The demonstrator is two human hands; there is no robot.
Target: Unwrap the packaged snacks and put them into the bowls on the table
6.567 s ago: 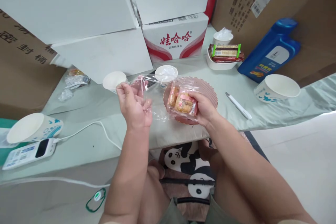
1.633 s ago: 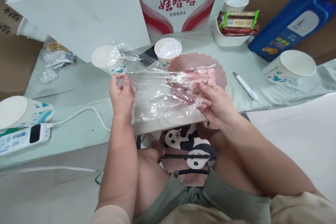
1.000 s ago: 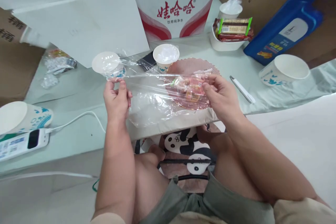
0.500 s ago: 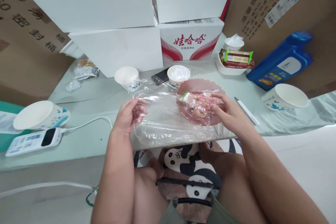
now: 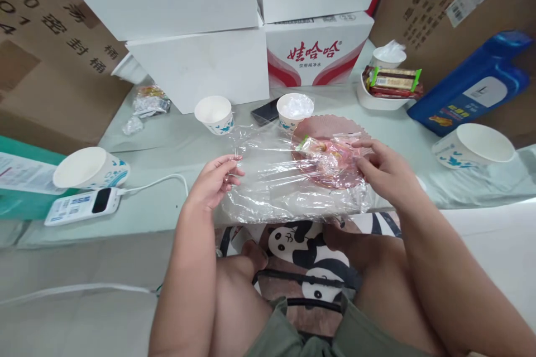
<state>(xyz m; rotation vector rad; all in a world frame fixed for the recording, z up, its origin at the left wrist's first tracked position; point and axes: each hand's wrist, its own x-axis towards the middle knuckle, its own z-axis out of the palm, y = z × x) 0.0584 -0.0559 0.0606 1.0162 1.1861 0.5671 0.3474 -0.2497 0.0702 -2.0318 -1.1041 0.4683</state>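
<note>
A sheet of clear plastic film [image 5: 268, 170] is stretched between my two hands, over the table's front edge and across a pink scalloped plate [image 5: 320, 124]. Several wrapped sweets [image 5: 329, 156] lie on the plate, seen through the film. My left hand [image 5: 216, 177] pinches the film's left side between thumb and forefinger, the other fingers loosely curled. At the plate's right rim, my right hand [image 5: 383, 170] grips the film's other side with thumb and fingers. The film is wrinkled, and its lower part hangs near the table edge.
Behind the film are two paper cups [image 5: 214, 114] [image 5: 295, 109] and a dark phone [image 5: 265, 111]. A snack tub [image 5: 381, 101], blue bottle [image 5: 469, 86] and paper bowl [image 5: 473, 146] stand right. Left are another bowl [image 5: 90, 167] and a cabled white device [image 5: 81, 206]. Boxes [image 5: 320, 50] line the back.
The film now reaches farther right, drawn across the plate and sweets. My right hand has moved toward the plate's right rim. The whole view has shifted slightly.
</note>
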